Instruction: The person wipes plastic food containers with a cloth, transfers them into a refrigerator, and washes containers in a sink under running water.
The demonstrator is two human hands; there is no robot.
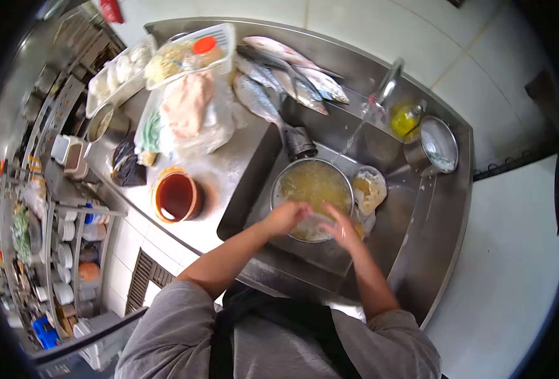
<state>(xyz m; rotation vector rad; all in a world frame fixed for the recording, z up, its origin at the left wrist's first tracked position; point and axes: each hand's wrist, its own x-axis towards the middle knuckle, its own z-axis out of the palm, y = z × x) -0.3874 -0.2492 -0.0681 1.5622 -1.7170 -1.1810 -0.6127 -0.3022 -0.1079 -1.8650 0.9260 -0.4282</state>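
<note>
A round metal pot [314,179] of cloudy yellowish liquid stands in the steel sink [263,224]. Over its near rim are both my hands. My left hand [287,218] is at the left, its fingers bent inward; whatever they hold is too small to name. My right hand [340,226] has its fingers spread, close to the left one. Between them is something pale and blurred that I cannot make out. Water runs from the faucet [391,79] behind the pot. A bowl with pale residue [369,189] sits right of the pot, and a metal cup [301,144] behind it.
Whole fish [285,69] lie at the back. White baskets [225,63], a plastic bag [197,139] and a container of dark red liquid [177,196] are on the left counter. At the right are a yellow soap bottle [406,119] and a metal pot [432,148].
</note>
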